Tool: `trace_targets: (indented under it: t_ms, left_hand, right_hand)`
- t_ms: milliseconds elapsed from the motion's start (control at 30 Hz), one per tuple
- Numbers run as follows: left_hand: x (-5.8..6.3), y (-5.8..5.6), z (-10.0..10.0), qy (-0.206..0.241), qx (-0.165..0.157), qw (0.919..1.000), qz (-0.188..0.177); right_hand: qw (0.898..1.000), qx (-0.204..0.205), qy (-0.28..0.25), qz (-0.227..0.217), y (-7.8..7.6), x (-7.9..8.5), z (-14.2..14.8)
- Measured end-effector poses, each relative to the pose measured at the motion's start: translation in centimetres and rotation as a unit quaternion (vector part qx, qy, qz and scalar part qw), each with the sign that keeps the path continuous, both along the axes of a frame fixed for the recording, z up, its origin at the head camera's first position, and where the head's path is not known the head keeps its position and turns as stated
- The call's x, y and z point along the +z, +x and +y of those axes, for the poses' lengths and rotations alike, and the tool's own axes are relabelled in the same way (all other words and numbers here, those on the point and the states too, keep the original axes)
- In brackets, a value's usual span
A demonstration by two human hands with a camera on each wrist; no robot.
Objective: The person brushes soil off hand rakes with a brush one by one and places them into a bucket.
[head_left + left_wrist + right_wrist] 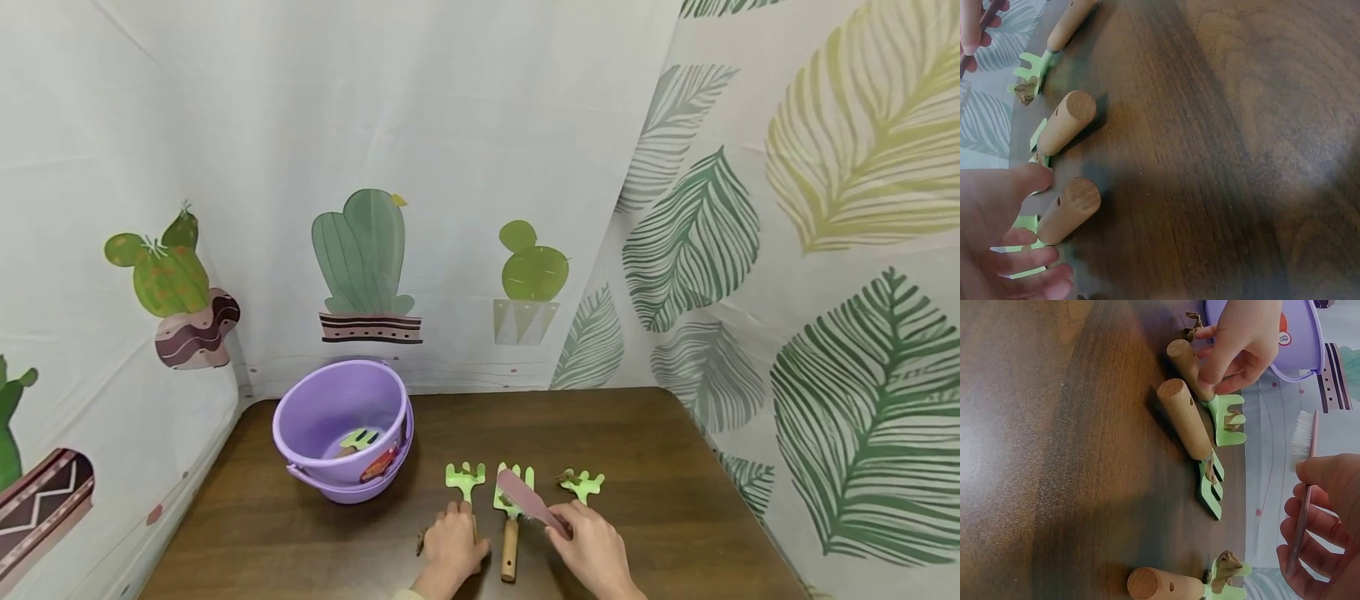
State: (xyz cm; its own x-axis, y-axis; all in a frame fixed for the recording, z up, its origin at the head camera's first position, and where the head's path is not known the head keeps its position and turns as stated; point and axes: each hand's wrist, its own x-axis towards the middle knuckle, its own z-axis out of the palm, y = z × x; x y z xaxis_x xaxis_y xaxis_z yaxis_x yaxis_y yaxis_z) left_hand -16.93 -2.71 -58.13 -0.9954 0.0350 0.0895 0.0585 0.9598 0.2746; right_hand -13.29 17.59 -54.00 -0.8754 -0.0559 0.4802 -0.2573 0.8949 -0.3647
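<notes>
My right hand (596,546) holds a pink brush (528,498) with white bristles, raised over the green head of the middle garden fork (510,550). In the right wrist view the brush (1304,506) lies between thumb and curled fingers. My left hand (450,542) is at the wooden handle of the left garden rake (465,479); in the left wrist view, its thumb and spread fingers lie on either side of that handle (1069,212). Brown dry bits cling to the tool heads. A third green hand rake (588,485), with a crumpled brown leaf (1227,564) on it, lies at right.
A purple bucket (341,479) with a swing handle stands at the back left, another green tool (360,439) inside. A brown dried scrap (421,542) lies left of my left hand. Printed curtains (465,167) hang behind the brown table (637,442).
</notes>
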Motion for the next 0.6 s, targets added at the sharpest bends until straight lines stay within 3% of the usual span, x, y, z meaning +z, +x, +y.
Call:
trace_targets:
  t_ms: [300, 600]
  left_hand:
    - [0.23, -0.12, -0.41, -0.009, -0.01, 0.9995, -0.027]
    - [0.37, -0.12, -0.64, -0.01, -0.008, 0.9999, -0.007]
  right_hand:
    - [1.0, 0.002, 0.003, -0.014, -0.06, -0.04, 0.15]
    - [1.0, -0.002, 0.003, -0.018, -0.04, -0.19, 0.28]
